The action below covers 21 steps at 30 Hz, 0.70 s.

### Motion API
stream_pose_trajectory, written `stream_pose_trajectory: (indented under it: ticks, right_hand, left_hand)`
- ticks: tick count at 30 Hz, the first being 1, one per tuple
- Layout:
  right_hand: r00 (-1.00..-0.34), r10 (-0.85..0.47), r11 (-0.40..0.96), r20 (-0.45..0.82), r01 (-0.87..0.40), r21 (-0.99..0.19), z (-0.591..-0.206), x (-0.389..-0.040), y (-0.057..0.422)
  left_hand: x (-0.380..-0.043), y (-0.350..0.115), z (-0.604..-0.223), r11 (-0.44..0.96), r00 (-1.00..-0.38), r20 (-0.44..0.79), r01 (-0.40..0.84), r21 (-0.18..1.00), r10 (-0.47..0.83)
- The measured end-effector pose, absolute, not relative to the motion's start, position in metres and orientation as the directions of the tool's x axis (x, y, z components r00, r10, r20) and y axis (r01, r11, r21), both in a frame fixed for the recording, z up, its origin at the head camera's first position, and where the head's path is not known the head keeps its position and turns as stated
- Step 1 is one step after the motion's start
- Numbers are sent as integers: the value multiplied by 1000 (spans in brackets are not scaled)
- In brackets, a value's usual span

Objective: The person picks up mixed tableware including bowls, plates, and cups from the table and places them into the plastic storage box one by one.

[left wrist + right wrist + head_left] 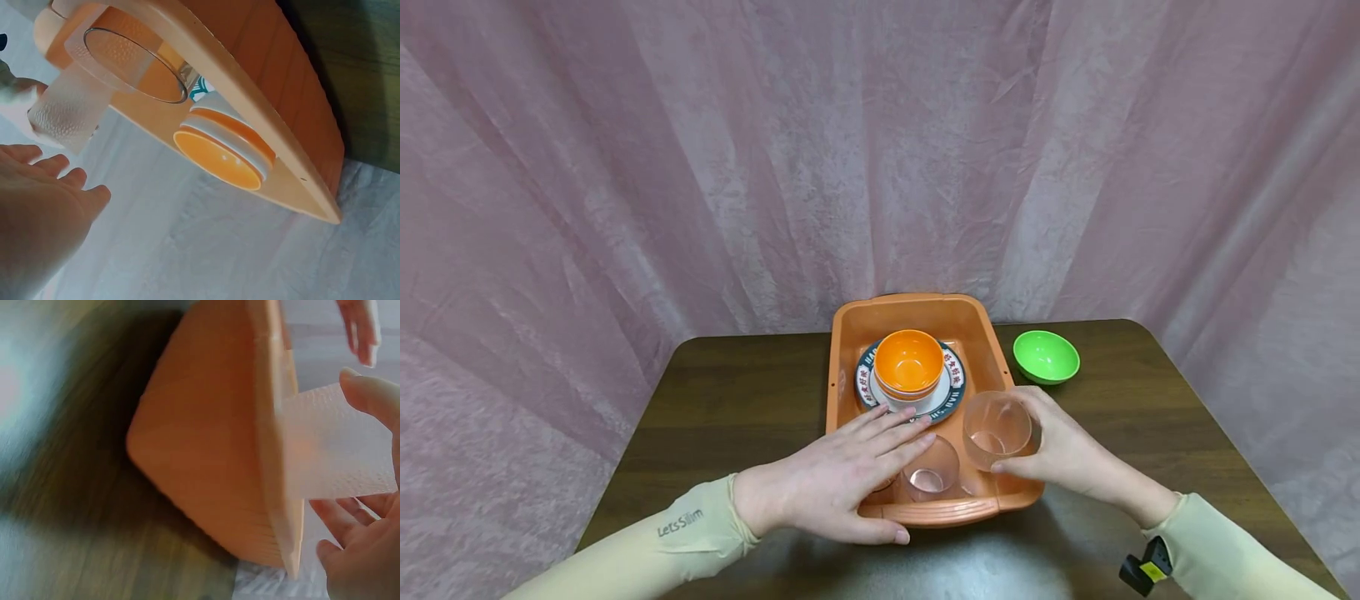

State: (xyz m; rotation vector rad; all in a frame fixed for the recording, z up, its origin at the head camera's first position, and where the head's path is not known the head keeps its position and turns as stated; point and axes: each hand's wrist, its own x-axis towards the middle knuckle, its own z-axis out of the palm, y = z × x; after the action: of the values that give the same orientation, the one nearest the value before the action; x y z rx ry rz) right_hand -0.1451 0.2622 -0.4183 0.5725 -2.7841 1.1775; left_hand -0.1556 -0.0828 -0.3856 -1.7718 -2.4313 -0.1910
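Observation:
My right hand (1063, 450) grips a clear textured plastic cup (997, 433) between thumb and fingers, over the front right of an orange basin (842, 333). In the right wrist view, the cup (340, 447) shows at the basin's rim. My left hand (838, 479) spreads over the basin's front left with straight fingers and holds nothing. Next to its fingertips a second clear cup (931, 479) stands inside the basin; the hand partly hides it. Behind the hands, a stack of orange and white bowls (910, 362) sits on a patterned plate (953, 392) in the basin.
A green bowl (1047, 357) lies on the dark wooden table (730, 408), right of the basin. Pink curtains (865, 167) hang close behind the table's back edge. A small black device (1146, 567) is strapped at the right wrist.

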Motion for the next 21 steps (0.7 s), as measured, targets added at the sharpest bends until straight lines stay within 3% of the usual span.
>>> stream_pose_trajectory:
  ticks: [12, 21]
  right_hand:
    - [-886, -390, 711, 250, -462, -529, -437, -156, 264]
    - [-887, -403, 714, 225, -459, -529, -447, -162, 262]
  left_hand:
    - [-156, -83, -390, 303, -308, 136, 951, 59, 942]
    - [-158, -82, -393, 304, -308, 128, 951, 53, 943]
